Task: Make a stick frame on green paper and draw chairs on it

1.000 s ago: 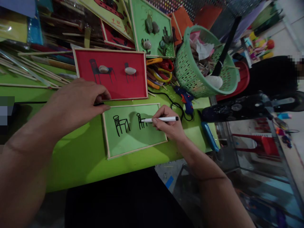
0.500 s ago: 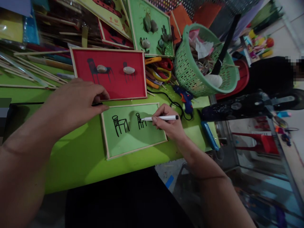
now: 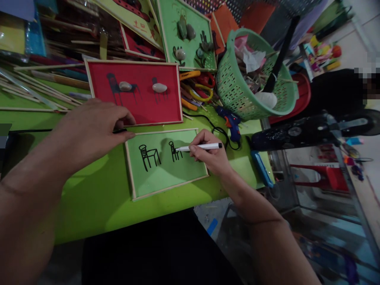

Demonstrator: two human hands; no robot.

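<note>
My right hand (image 3: 209,152) is closed around a white marker (image 3: 203,147) with a black end. Its tip touches the smaller chair drawing (image 3: 175,151) on a green panel (image 3: 166,178) edged with thin wooden strips. A larger black chair drawing (image 3: 150,156) is to its left. My left hand (image 3: 101,126) rests at the panel's top left corner, thumb against the frame and fingers curled. Something thin and black shows between that thumb and the fingers; I cannot make out what it is. Just above lies a red framed panel (image 3: 142,107) bearing two chair drawings, each with a pebble.
Behind are a green framed pebble picture (image 3: 166,23), scissors (image 3: 204,93) and a green basket (image 3: 234,91) of scraps. A blue glue gun (image 3: 233,123) with its black cord lies right of the panel. Wooden sticks (image 3: 29,93) are spread at left.
The view has shifted very slightly. Both hands hold nearly the same places, and the marker tip is still at the smaller chair, where the seat area looks a little darker.
</note>
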